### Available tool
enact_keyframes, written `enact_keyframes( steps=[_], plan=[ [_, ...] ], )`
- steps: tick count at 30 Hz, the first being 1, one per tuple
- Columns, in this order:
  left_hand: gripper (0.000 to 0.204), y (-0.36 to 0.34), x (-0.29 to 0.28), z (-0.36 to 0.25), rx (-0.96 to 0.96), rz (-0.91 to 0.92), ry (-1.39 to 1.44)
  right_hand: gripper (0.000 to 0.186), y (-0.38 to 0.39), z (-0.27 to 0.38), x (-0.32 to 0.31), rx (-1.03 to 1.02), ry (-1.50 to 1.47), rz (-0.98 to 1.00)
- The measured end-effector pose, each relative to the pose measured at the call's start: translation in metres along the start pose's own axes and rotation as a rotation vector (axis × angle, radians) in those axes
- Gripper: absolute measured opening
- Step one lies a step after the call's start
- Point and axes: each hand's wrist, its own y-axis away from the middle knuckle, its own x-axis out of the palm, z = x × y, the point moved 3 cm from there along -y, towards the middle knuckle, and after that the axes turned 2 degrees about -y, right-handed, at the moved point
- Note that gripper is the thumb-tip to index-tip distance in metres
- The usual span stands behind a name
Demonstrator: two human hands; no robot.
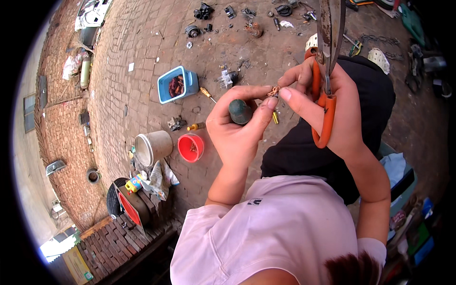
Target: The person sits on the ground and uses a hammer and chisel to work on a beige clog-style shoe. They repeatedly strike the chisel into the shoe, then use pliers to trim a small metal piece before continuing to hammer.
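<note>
My left hand (237, 118) is closed, with a dark green, round-ended handle (240, 112) tucked in its palm; the rest of that tool is hidden. Its thumb and forefinger pinch a small copper-coloured piece (273, 91), which looks like bunched wire. Orange-handled scissors (325, 121) hang in my right hand (344, 104), their long worn blades pointing up and away. The right thumb and forefinger also meet at the copper piece, from its right side. Below the fingertips shows a yellow-handled tool (275, 118), lying lower down.
On the paved ground stand a blue tub (164, 98) of reddish-brown scraps, a red bucket (200, 151) with small copper bits and a whitish bucket (159, 145). A screwdriver (206, 92) lies by the tub. Dark machine parts (203, 12) are scattered farther off.
</note>
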Motion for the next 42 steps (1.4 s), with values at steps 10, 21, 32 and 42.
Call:
enact_keyframes(
  steps=[10, 21, 32, 42],
  plan=[
    [0.009, 0.0, 0.001, 0.005, -0.035, 0.009, -0.009, 0.019, -0.005, -0.013, -0.002, 0.03, 0.055, -0.072],
    [0.017, -0.004, -0.013, 0.016, -0.165, 0.073, 0.49, 0.067, -0.001, -0.017, -0.009, -0.48, 0.873, 0.002],
    [0.017, 0.0, -0.012, 0.009, -0.158, 0.001, 0.505, 0.061, 0.0, -0.02, -0.006, -0.515, 1.024, -0.017],
    [0.016, 0.003, -0.012, 0.007, -0.033, -0.073, 0.452, 0.063, 0.001, -0.026, -0.003, -0.494, 1.04, -0.029]
  ],
)
